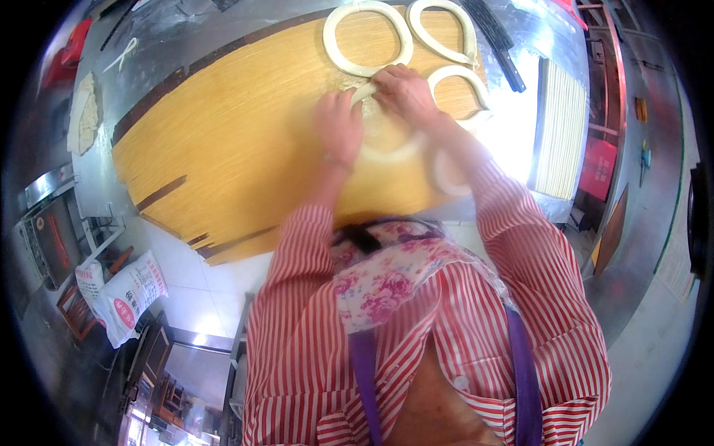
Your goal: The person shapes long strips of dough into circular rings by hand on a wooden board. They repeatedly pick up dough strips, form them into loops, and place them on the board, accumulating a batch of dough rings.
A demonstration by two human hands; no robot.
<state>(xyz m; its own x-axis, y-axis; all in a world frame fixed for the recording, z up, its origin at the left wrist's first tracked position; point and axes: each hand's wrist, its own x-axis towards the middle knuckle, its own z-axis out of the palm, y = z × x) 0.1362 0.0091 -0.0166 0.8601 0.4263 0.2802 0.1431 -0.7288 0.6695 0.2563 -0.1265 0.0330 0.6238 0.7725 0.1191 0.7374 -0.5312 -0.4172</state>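
My left hand (341, 130), blurred, curls its fingers on one end of a pale dough ring (394, 154) in the middle-right of the wooden board (216, 149). My right hand (401, 93) pinches the same dough at the ring's top, just right of my left hand. Other pale dough rings lie around them: a round one (367, 65) above, one (467, 56) at top right, one (482, 97) beside my right hand, and another (450, 178) partly behind my right forearm.
A long dark blade (504, 59) lies right of the rings, beside a stack of pale noodle-like strands (554, 130) on the metal table (111, 186). A pale dough lump (82, 111) sits at left. A white sack (134, 297) stands below left; red bins (599, 167) are at right.
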